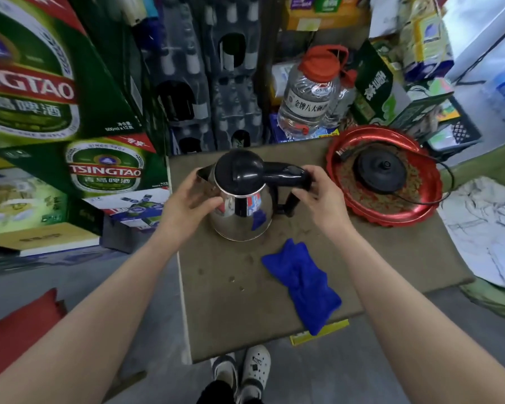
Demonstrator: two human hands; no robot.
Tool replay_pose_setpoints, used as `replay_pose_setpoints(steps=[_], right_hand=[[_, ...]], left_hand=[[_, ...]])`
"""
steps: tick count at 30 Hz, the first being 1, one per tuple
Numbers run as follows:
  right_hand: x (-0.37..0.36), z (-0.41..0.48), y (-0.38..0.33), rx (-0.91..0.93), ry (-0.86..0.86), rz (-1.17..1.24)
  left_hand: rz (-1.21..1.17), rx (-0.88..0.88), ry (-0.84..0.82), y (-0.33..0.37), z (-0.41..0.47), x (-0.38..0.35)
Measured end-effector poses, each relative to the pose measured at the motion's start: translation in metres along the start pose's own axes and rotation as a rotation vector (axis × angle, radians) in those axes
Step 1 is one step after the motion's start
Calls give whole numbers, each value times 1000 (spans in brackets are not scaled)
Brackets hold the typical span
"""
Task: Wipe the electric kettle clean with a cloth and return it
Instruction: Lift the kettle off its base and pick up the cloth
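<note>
Stacked green Tsingtao beer cartons [41, 91] fill the left background, dark bottle crates behind, a big clear jug with a red cap [309, 94] at the far edge. Brown tabletop [233, 310] in the centre, a few small spots on it. Red scalloped tray [391, 211] sits on the right far corner, holding the black round kettle base [381, 170] with its cord looping out over the rim. Electric kettle [241, 196] stands upright on the tabletop left of the tray, off its base: shiny steel body reflecting the surroundings, black domed lid shut, black handle pointing right, short spout pointing left. Blue cloth [302, 284] lies crumpled on the tabletop in front of the kettle, near edge hanging slightly over, not touching the kettle; its reflection shows on the steel. Left hand [193, 196] cupped against the kettle body below the spout. Right hand [318, 193] wrapped around the outer end of the handle, gripping it.
</note>
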State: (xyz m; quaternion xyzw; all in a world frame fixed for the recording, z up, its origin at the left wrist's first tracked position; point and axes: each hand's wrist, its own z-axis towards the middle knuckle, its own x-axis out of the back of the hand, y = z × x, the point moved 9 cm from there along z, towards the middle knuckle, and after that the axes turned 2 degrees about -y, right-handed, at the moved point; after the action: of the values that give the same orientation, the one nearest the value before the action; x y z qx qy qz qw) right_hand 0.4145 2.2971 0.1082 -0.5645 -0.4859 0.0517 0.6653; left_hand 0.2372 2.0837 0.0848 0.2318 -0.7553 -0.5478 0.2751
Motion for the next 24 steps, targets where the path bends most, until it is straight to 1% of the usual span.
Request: replay_pose_setpoints(steps=[5,9,12,15,17,18,19,21,22,23,24], right_hand=[[8,29,0,-28,66,-9],[8,46,7,-71,92,14],[6,46,21,-129,32,39],[4,25,38,-165,-33,106],[2,0,66,-258,-3,16],[-2,-16,86,-329,-4,-98],[-8,-34,108,-418,-47,-224],[-29,-76,148,-598,-229,-405],[-40,-96,159,-622,-312,-450],[-49,-111,164,-595,-357,-480],[-53,-121,163,-535,-348,-500]], left_hand=[[-27,-67,-7,14,38,-5],[-13,-79,-8,12,57,-12],[36,-77,-33,10,65,-20],[66,-73,-43,7,69,-25],[77,-57,-33,5,70,-25],[79,-49,-28,5,69,-25],[77,-42,-22,3,68,-24],[58,-39,-12,1,61,-26],[47,-40,-3,-1,56,-27],[42,-37,13,-4,49,-28],[44,-19,34,-8,40,-29]])
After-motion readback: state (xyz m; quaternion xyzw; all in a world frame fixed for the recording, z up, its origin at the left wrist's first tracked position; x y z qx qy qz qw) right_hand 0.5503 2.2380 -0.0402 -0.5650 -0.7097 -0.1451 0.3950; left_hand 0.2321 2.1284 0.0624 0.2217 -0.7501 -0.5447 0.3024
